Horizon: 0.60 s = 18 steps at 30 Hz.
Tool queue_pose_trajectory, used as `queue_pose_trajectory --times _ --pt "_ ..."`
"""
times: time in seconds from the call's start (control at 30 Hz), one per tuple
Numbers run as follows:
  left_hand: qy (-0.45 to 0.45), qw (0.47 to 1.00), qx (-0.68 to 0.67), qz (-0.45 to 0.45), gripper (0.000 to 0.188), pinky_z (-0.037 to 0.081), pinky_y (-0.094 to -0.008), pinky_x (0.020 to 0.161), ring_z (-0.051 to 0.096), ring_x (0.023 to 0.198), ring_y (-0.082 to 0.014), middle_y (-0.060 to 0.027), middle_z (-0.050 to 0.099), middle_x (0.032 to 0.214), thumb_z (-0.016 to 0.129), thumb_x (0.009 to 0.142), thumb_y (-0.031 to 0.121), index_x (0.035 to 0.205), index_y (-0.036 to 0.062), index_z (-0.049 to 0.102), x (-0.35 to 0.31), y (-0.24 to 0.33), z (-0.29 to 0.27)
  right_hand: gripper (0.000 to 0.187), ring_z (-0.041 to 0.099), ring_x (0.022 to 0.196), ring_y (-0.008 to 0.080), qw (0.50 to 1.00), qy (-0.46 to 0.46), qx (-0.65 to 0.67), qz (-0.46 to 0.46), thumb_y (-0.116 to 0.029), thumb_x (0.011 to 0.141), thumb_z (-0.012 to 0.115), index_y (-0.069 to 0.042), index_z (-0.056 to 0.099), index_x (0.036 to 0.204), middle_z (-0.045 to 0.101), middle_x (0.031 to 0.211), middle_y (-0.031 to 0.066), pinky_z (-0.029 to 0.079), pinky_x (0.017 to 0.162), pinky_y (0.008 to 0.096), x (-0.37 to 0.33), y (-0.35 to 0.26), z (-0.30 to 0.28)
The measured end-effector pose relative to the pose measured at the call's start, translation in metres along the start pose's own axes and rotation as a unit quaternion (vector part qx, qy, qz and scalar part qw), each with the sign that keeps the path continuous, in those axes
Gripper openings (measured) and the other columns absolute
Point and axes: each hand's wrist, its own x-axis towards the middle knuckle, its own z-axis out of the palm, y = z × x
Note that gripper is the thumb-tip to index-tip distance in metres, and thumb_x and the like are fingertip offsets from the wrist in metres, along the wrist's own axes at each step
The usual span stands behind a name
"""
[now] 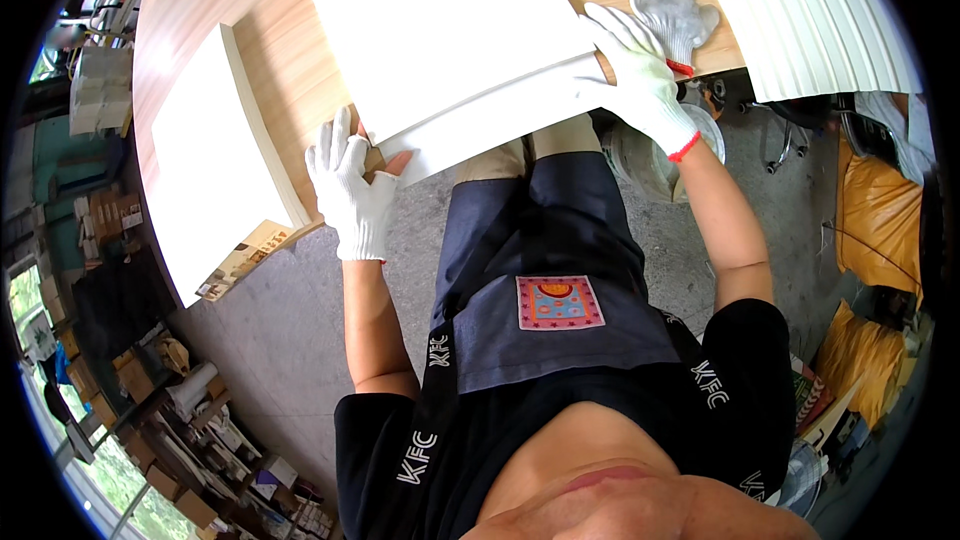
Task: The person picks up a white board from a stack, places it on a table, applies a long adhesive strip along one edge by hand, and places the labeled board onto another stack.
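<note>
A stack of large white sheets (440,25) lies on the table, its lower layer (490,120) jutting past the near edge. At its near left corner is my left hand (352,185), in a white glove with bare thumb and index fingertips. The thumb touches the corner and the other fingers extend along the left side, apart. My right hand (640,80), in a white glove with a red cuff, touches the stack's right edge with fingers stretched out. Beside it rests an empty grey-white glove (672,12).
Another white stack (205,160) stands left on the wood-grain table (285,60). Fanned white sheets (805,15) lie at the far right. Below the table's right part are a round translucent container (650,165) and a chair. Yellow bags (880,215) stand right; shelves with boxes (135,375) line the left.
</note>
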Motion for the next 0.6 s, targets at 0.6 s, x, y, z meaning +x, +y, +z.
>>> queue_pose_trajectory --times 0.6 --pt "0.019 0.999 -0.012 0.035 0.042 0.040 -0.0453 0.097 0.055 0.114 -0.0336 -0.0177 0.062 0.127 0.086 0.061 0.024 0.084 -0.0012 0.063 -0.006 -0.001 0.000 0.085 0.032 0.144 0.0269 1.000 -0.002 0.004 -0.029 -0.049 0.076 0.076 -0.015 0.042 0.147 0.038 0.154 0.0067 0.020 0.120 0.0435 -0.006 0.003 -0.009"
